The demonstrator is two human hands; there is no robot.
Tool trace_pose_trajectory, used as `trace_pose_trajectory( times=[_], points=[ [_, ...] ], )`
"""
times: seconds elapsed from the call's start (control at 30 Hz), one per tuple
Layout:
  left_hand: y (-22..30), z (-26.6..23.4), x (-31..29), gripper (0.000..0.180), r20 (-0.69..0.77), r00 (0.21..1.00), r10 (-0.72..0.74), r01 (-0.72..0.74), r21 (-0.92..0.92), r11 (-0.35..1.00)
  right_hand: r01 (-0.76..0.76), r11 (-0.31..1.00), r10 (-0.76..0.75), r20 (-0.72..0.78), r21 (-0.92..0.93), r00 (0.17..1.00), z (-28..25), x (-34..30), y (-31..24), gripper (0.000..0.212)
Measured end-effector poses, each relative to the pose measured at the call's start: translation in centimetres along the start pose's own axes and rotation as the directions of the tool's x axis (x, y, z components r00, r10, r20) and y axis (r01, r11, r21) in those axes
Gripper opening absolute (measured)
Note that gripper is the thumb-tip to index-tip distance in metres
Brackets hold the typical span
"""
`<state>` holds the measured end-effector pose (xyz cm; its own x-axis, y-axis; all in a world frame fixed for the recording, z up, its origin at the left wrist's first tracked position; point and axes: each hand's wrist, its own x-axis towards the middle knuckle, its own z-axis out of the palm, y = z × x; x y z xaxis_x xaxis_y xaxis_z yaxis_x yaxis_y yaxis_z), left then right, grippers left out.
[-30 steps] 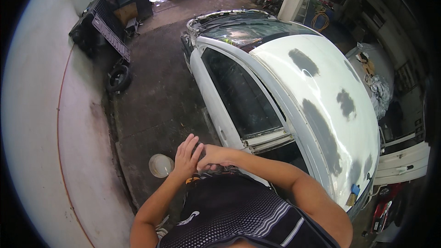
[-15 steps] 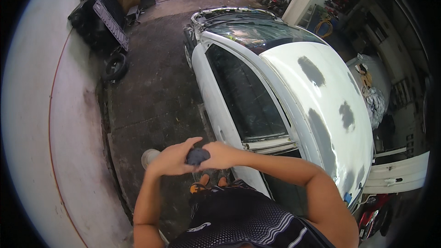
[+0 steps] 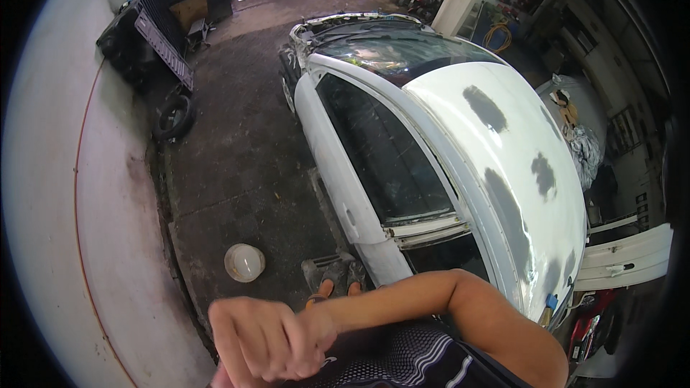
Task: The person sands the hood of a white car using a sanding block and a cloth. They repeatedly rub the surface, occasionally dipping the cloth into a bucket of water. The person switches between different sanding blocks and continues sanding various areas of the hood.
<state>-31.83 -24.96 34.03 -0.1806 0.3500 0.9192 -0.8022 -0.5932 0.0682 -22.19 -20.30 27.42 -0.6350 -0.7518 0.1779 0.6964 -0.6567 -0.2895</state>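
Note:
My two hands are together low in the picture, close to my body. The left hand (image 3: 248, 338) appears as a large closed fist with its fingers curled downward. Against it lies my right hand (image 3: 318, 325), at the end of a bent forearm and partly covered. Whatever is between the hands is hidden. Beyond the fist a round whitish bucket (image 3: 244, 263) with pale liquid stands on the floor. On my right is a white car, its door (image 3: 338, 172) near my right arm and its roof (image 3: 460, 97) marked with grey patches.
A white wall (image 3: 108, 230) runs along the left. Farther up are a loose tyre (image 3: 174, 116) and black car parts (image 3: 144, 36). My feet (image 3: 338, 284) stand beside the car. A blue-topped brush-like item (image 3: 550, 303) sits at the roof's rear edge, near a detached white panel (image 3: 622, 262).
Both hands have drawn down and closer to me, uncovering the bucket. The dark grey rounded lump formerly visible between my fingers is out of sight. The view has shifted slightly.

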Motion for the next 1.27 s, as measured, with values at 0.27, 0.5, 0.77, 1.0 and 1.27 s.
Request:
trace_pose_trajectory(
  times=[0.27,0.5,0.77,1.0,1.27],
  points=[
    [4.5,-6.2,-8.6,0.031,-0.917,0.397,0.038,0.764,0.353,0.54,-0.471,0.755,-0.104,-0.792,-0.457,0.602,-8.5,-1.5,-6.4,0.023],
    [2.6,-15.5,-19.3,0.023,-0.942,0.019,0.334,0.851,0.191,0.49,-0.791,0.271,-0.757,-0.629,-0.548,0.176,-21.1,-2.0,-3.6,0.04],
    [1.3,-19.9,-23.7,0.016,-0.828,-0.092,0.553,0.875,0.198,0.442,-0.914,0.176,-0.807,-0.586,-0.365,0.078,-22.4,-2.0,-4.0,0.029],
    [1.0,-20.7,-22.9,0.017,-0.791,-0.058,0.609,0.906,0.214,0.365,-0.92,0.15,-0.856,-0.513,-0.363,0.063,-23.2,-2.0,-4.4,0.03],
    [3.6,-18.7,-20.8,0.026,-0.954,-0.018,0.3,0.688,0.206,0.696,-0.854,0.113,-0.866,-0.471,-0.508,0.165,-20.2,-2.3,-4.1,0.048]
  ],
)
